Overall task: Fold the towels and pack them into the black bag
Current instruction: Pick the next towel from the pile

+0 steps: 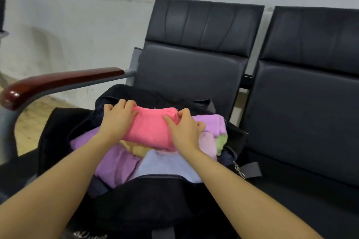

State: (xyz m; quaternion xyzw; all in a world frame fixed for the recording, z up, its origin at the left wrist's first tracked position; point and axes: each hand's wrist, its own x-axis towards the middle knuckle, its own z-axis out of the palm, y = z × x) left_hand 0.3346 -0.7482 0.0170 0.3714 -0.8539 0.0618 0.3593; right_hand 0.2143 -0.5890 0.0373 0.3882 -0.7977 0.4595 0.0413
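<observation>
A folded pink towel (149, 128) lies on top of the pile in the open black bag (151, 198). My left hand (116, 120) grips its left end with curled fingers. Along the right end, my right hand (184, 130) pinches the fold. Beneath it lie purple towels (114, 163), a pale blue towel (165, 165), a yellow towel (136, 149), a light pink towel (208, 143) and a green towel (222, 141). The bag sits on a black padded seat.
The bag rests on the left seat of a row of black chairs (194, 60); a second seat (303, 141) is to the right. A dark red wooden armrest (58, 81) runs on the left. A metal clip and grey strap (244, 170) hang at the bag's right side.
</observation>
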